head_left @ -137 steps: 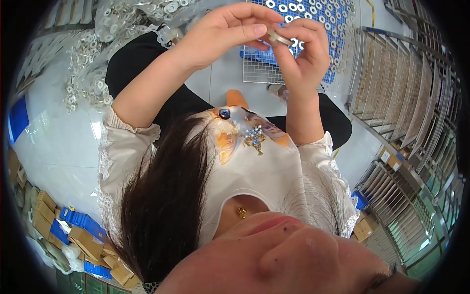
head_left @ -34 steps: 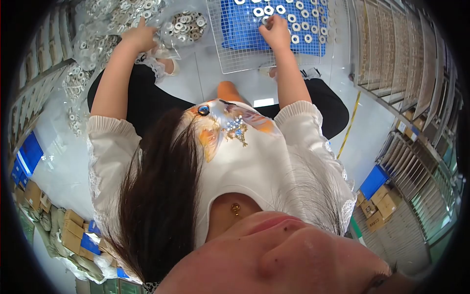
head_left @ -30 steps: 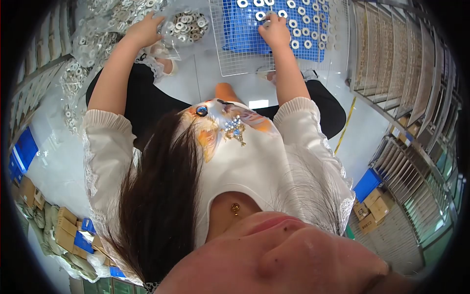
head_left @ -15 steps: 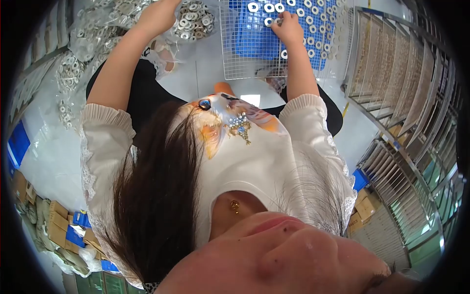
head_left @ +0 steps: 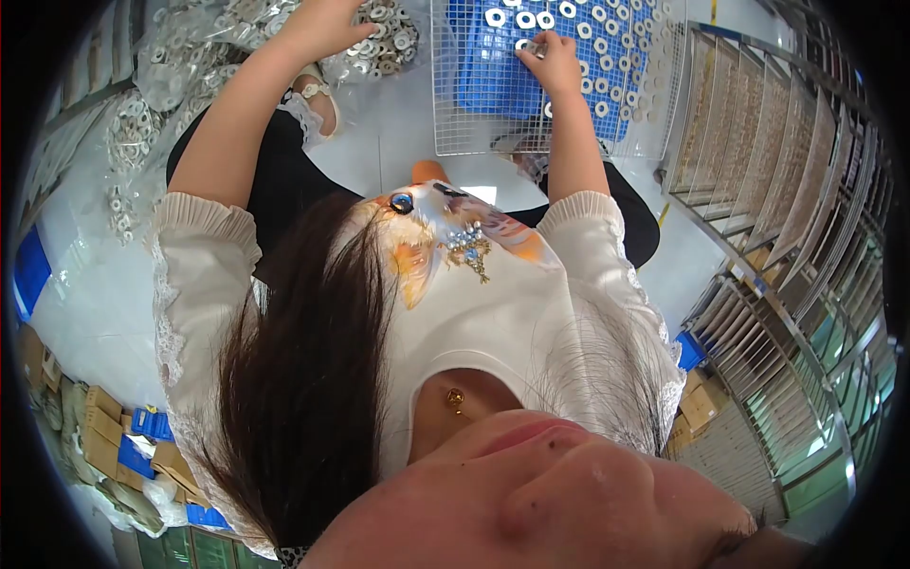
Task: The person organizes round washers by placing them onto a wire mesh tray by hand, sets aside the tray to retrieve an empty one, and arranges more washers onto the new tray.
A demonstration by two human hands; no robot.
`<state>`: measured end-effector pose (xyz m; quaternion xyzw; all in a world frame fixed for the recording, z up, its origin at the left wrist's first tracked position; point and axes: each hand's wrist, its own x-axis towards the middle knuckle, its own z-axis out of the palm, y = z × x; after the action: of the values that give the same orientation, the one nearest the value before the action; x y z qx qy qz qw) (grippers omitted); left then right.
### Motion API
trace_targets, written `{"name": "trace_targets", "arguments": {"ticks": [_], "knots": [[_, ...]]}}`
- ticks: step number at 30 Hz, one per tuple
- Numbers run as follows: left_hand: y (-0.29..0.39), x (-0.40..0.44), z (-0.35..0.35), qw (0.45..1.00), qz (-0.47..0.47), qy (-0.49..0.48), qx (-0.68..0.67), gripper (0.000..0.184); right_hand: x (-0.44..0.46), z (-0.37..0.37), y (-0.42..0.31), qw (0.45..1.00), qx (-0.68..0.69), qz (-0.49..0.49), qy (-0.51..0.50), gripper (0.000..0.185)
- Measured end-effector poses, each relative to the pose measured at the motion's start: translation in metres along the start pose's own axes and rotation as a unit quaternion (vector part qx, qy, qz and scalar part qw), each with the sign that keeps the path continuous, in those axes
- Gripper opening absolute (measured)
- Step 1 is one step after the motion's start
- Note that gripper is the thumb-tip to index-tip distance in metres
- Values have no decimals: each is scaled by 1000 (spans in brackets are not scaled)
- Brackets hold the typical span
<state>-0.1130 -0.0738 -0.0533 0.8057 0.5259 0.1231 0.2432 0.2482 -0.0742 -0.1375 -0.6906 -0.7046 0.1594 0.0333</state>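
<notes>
My right hand reaches over a wire mesh rack. Its thumb and fingers pinch a small grey washer-like ring, partly hidden by the fingertips. Pale flat rings, like washers, lie on the mesh, among them one ring beside my thumb and another ring above my fingers. At the upper left, my left hand is over a bagged pile of loose washers. Its thumb is spread and its fingers are partly cut off by the frame's top, with nothing seen in them.
Under the mesh sits a blue tray. Clear plastic bags of washers lie on the left. Metal shelving with stacked panels stands along the right. Cardboard boxes are at the lower left.
My left hand has shifted slightly right and down, its thumb now apart from the hand. My right hand has moved a little left and down over the mesh.
</notes>
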Motion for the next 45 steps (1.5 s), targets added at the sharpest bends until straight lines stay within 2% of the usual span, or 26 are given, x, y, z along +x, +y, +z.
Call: {"name": "trace_targets", "arguments": {"ticks": [2, 4, 8, 10, 13, 17, 18, 19, 21, 23, 25, 29, 31, 33, 34, 35, 37, 39, 42, 45], "knots": [[8, -3, -6, 1000, 7, 4, 5, 54, -1, 1, 1, 1000, -1, -9, 0, 47], [18, -6, -12, 998, -52, -29, 23, 54, 0, 3, 2, 1000, 9, 2, -6, 48], [1, -7, -8, 991, -89, -78, 58, 55, -2, 3, -3, 1000, 2, 14, -1, 50], [11, -8, -16, 970, -200, -105, 87, 56, -2, 5, -2, 999, -10, 42, 4, 52], [24, -13, -27, 969, -223, -62, 82, 57, -2, -3, -6, 995, 7, 95, -36, 52], [21, -9, -26, 962, -229, -111, 96, 58, -6, 11, 0, 1000, -8, 23, -1, 45], [-2, -7, -2, 982, -157, -84, 62, 57, -9, 4, -7, 995, 47, 68, -59, 41], [-1, -6, -4, 995, -83, -55, 28, 57, -11, 7, -11, 995, 50, 63, -60, 41], [3, -9, -7, 996, -80, -40, -17, 56, -16, 12, -18, 994, 65, 87, 25, 39], [-3, -4, 4, 999, -31, 3, -14, 56, -16, 10, -22, 992, 85, 88, 32, 41], [-7, 0, 11, 999, -37, 3, -25, 57, -13, 11, -17, 999, 31, 13, 34, 43], [-5, 4, 12, 998, -49, -27, 10, 58, -14, -7, -32, 997, 46, 66, 5, 45], [-1, 7, 5, 998, -58, -29, 4, 59, -14, -8, -51, 954, 281, 22, 106, 43], [11, 2, 3, 997, -53, -47, -5, 59, -19, -19, -96, 904, 427, 9, -36, 45], [15, 2, 0, 998, -53, -35, -7, 60, -24, -25, -121, 896, 433, -18, -98, 45], [17, 5, -2, 998, -51, -22, -9, 60, -27, -20, -141, 893, 434, -37, -118, 47], [4, 13, 9, 999, -35, -25, 1, 60, -20, 10, -163, 936, 325, -111, -76, 53], [8, 17, 9, 999, -31, -10, 9, 59, -24, 7, -176, 966, 203, -159, 0, 54], [6, 17, 12, 1000, -17, -1, 9, 65, -20, -14, -161, 950, 251, -181, 33, 50], [-1, 20, 14, 1000, -8, -12, 12, 73, -2, -41, -98, 977, 208, -49, 26, 43]]}}
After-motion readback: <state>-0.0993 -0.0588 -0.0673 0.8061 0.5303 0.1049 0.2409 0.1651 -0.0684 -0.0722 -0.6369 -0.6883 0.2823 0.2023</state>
